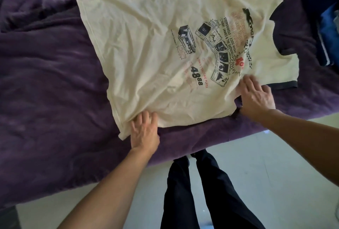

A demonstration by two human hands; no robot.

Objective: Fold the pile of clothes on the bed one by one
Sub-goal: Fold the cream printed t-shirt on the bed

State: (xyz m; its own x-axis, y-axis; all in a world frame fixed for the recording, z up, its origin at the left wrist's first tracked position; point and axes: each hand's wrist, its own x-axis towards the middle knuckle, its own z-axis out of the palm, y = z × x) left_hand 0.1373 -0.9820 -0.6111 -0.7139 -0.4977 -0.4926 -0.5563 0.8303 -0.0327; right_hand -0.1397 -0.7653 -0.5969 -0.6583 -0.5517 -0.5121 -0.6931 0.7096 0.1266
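Currently: cream printed T-shirt spread on purple bedcover; my left hand and right hand press it, fingers straight, well apart

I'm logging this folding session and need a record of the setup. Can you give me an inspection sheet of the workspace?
Surface: bed covered by a rumpled purple blanket.
Job's things: cream T-shirt spread out, print up, not yet folded, dark-trimmed sleeves, collar toward the right.
Clutter: blue fabric at the right edge, partly out of view.
Grippers: left hand rests flat on the shirt's near edge by the hem; right hand rests flat by the near sleeve.
Cables: nothing seen.
Surroundings: pale floor; the person's dark trousers beside the bed.
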